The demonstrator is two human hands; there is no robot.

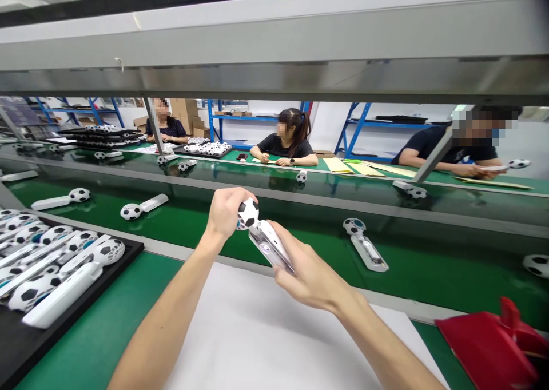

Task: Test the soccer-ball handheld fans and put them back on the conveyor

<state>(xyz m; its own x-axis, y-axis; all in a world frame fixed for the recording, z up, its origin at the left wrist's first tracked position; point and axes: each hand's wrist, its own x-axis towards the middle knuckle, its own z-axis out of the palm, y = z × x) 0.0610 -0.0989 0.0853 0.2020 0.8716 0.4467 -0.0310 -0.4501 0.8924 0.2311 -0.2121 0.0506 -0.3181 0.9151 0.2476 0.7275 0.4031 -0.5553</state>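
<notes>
I hold a small hand-held fan point(261, 233) with a white handle and a football-patterned head above the white mat point(257, 333). My left hand point(226, 211) is closed over the football head. My right hand point(306, 273) grips the white handle from below, with the handle's open underside facing up. Both hands hover just before the green conveyor belt point(429, 264).
A black tray point(26, 344) at the left holds several finished fans. More fans lie on the belt, one at the right point(365, 244) and two at the left point(141, 206). A red container point(493, 344) sits at the lower right. Three people sit across the line.
</notes>
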